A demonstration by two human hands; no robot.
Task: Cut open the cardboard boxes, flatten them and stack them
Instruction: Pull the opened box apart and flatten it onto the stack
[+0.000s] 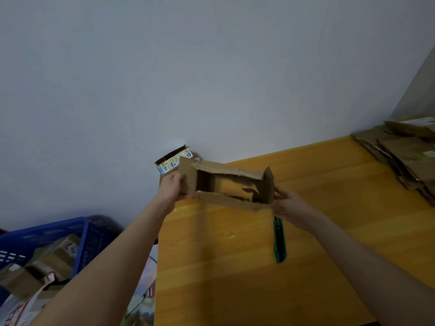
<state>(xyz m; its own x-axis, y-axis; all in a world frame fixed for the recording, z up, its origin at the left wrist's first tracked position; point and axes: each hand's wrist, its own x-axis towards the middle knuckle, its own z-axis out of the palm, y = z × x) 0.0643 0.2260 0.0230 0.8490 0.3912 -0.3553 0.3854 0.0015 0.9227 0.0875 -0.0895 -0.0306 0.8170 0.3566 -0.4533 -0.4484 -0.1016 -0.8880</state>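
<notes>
A brown cardboard box [226, 184] with open flaps and a torn inner panel is held above the far left part of the yellow wooden table [235, 267]. My left hand [173, 188] grips its left end flap, next to a flap with a white shipping label [174, 162]. My right hand [290, 208] holds the right end, fingers behind the flap. A green utility knife [280, 241] lies on the table just below my right hand. A stack of flattened cardboard [404, 151] lies at the table's far right.
A blue plastic crate [58, 234] with more cardboard boxes [47, 262] stands on the floor to the left of the table. Printed paper bags lie beside it. A plain grey wall runs behind the table.
</notes>
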